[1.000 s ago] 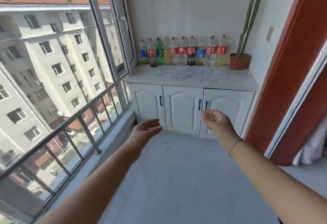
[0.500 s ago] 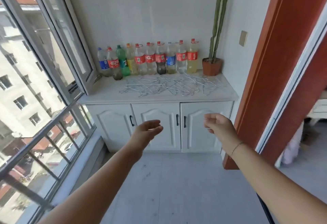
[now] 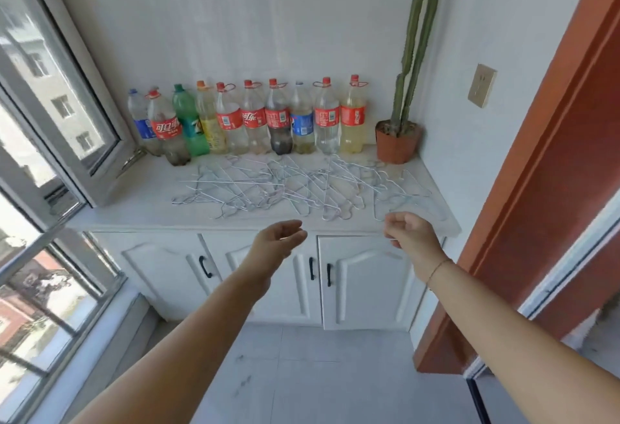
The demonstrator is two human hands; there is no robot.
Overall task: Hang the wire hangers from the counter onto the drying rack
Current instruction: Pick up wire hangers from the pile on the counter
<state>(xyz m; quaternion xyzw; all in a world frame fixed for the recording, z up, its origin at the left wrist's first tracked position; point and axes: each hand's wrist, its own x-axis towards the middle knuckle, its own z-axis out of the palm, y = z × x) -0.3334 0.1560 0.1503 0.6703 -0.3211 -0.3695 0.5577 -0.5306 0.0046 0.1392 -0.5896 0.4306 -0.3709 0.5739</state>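
Several thin white wire hangers (image 3: pixel 295 185) lie tangled in a spread across the white counter (image 3: pixel 141 202). My left hand (image 3: pixel 276 239) is stretched forward, fingers relaxed and holding nothing, just below the counter's front edge near the middle. My right hand (image 3: pixel 407 231) reaches toward the front right corner with fingers loosely curled and nothing in them, close to the nearest hanger (image 3: pixel 396 204). The drying rack is out of view.
A row of plastic drink bottles (image 3: pixel 248 122) stands along the wall behind the hangers. A tall cactus in an orange pot (image 3: pixel 397 143) fills the back right corner. An open window sash (image 3: pixel 63 98) juts in at the left. White cabinet doors (image 3: pixel 365 282) below; red door frame (image 3: pixel 536 195) at right.
I have come closer to the counter, and the view has tilted down. The overhead rack has left the frame. Both hands stay raised and hold nothing, now near the counter's front edge.
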